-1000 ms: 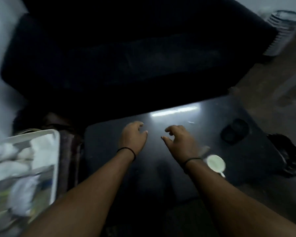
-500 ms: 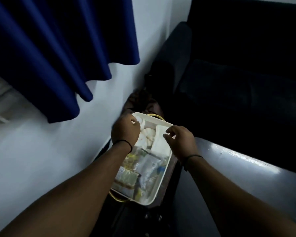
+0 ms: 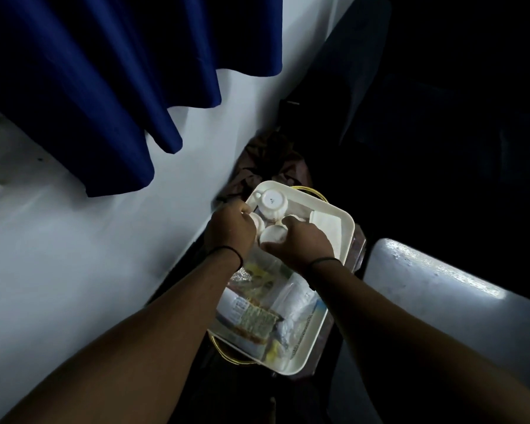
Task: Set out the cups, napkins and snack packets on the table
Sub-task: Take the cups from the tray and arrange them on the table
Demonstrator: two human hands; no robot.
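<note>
Your left hand [image 3: 230, 228] and right hand [image 3: 300, 243] each curl around an upturned white cup [image 3: 274, 234] inside the cream tray [image 3: 348, 231]. Napkins [image 3: 326, 224] far corner; snack packets [image 3: 254, 319] near end.

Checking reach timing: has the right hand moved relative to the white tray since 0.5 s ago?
Yes. The right hand has dropped from above the white rectangular plastic tray's right edge inward onto the small white cups.

A deep blue pleated curtain [image 3: 98, 87] hangs over a pale white wall [image 3: 58, 255]. A dark upholstered sofa [image 3: 441, 117] sits in shadow at right. Light glints off the glossy dark worktop [image 3: 435, 289].
</note>
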